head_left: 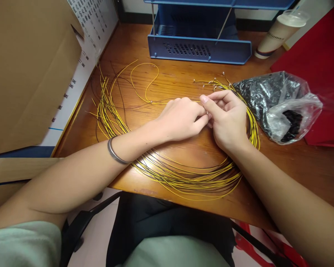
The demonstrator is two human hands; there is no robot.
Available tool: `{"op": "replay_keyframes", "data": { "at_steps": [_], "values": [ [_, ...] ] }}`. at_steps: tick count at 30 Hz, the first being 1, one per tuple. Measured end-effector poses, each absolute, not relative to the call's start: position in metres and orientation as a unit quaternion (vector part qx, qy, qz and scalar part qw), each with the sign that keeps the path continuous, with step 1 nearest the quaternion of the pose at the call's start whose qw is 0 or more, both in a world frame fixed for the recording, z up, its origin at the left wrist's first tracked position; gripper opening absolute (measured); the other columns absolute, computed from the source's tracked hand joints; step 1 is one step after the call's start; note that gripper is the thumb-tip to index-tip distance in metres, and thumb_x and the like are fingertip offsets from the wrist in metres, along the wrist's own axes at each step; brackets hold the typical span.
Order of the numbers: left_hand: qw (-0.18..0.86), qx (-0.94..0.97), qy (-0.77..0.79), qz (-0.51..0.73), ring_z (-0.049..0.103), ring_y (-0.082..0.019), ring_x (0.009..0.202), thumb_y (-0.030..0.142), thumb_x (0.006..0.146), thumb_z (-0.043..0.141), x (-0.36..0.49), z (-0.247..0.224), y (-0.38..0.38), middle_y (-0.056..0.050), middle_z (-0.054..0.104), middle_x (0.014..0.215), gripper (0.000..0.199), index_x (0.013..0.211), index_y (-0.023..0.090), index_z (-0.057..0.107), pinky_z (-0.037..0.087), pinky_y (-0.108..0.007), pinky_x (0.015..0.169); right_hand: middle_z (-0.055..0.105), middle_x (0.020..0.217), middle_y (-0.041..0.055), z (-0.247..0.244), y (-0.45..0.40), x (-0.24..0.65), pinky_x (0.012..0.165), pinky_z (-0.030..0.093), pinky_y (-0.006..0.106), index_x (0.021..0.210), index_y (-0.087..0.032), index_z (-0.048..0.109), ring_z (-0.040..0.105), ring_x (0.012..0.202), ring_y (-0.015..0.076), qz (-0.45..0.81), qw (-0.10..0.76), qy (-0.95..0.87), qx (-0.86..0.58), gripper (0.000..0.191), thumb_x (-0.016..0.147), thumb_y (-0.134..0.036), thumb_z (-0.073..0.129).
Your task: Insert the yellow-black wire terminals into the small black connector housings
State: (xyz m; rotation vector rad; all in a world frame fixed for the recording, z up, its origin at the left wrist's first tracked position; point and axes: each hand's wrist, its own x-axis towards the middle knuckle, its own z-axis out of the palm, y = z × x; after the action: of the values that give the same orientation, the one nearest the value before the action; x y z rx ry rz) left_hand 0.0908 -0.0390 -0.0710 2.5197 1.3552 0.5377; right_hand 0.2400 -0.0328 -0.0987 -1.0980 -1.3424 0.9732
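A large loop of yellow and black wires (pixel 183 180) lies on the wooden table, passing under both forearms. My left hand (pixel 182 118) is palm down inside the loop, its fingers pinched together. Its fingertips meet those of my right hand (pixel 225 118), whose thumb and index finger are closed too. A thin yellow wire runs into the fingertips from the left, and something small and shiny shows between the hands; its shape is too small to tell. Small metallic ends (pixel 214 86) of the bundle lie just beyond my right hand.
A clear plastic bag (pixel 281 104) with black contents sits right of the wires. Behind stand a blue rack (pixel 180 50) and a lidded cup (pixel 280 35). A red object (pixel 317 66) is at the right, a cardboard box (pixel 30 74) at the left.
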Motion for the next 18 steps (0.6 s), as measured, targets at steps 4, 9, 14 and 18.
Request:
{"op": "replay_keyframes", "data": {
  "at_steps": [4,9,14,18],
  "values": [
    [0.117,0.861,0.46,0.184,0.064,-0.022,0.071,0.034,0.098,0.046,0.0907,-0.0711,-0.0389,-0.01,0.075,0.077,0.039,0.081,0.018,0.078,0.044,-0.036,0.073,0.067,0.087,0.0037,-0.0996,-0.032,0.24,0.063,0.054,0.034,0.08,-0.025,0.061,0.067,0.087,0.0207,0.412,0.555,-0.558,-0.459,0.032,0.079,-0.047,0.084],
    [0.126,0.858,0.46,0.19,0.066,-0.022,0.074,0.035,0.099,0.046,0.0909,-0.0713,-0.0386,-0.009,0.074,0.077,0.039,0.08,0.018,0.076,0.046,-0.037,0.076,0.066,0.085,0.003,-0.1007,-0.0314,0.2403,0.065,0.054,0.035,0.08,-0.025,0.06,0.067,0.086,0.0204,0.407,0.549,-0.567,-0.46,0.034,0.08,-0.051,0.083],
    [0.149,0.852,0.468,0.181,0.069,-0.025,0.083,0.035,0.1,0.048,0.0919,-0.068,-0.0396,-0.01,0.075,0.08,0.039,0.081,0.018,0.077,0.046,-0.04,0.083,0.065,0.084,0.0023,-0.0986,-0.033,0.2397,0.067,0.054,0.035,0.078,-0.024,0.06,0.066,0.085,0.0192,0.411,0.557,-0.559,-0.457,0.031,0.081,-0.045,0.082],
    [0.157,0.849,0.47,0.185,0.07,-0.027,0.088,0.036,0.1,0.05,0.0923,-0.0673,-0.0391,-0.008,0.074,0.079,0.038,0.081,0.018,0.077,0.047,-0.04,0.085,0.065,0.088,0.0026,-0.0984,-0.0332,0.2403,0.072,0.055,0.036,0.076,-0.024,0.061,0.066,0.089,0.0191,0.41,0.569,-0.556,-0.446,0.025,0.082,-0.038,0.081]
  ]
}}
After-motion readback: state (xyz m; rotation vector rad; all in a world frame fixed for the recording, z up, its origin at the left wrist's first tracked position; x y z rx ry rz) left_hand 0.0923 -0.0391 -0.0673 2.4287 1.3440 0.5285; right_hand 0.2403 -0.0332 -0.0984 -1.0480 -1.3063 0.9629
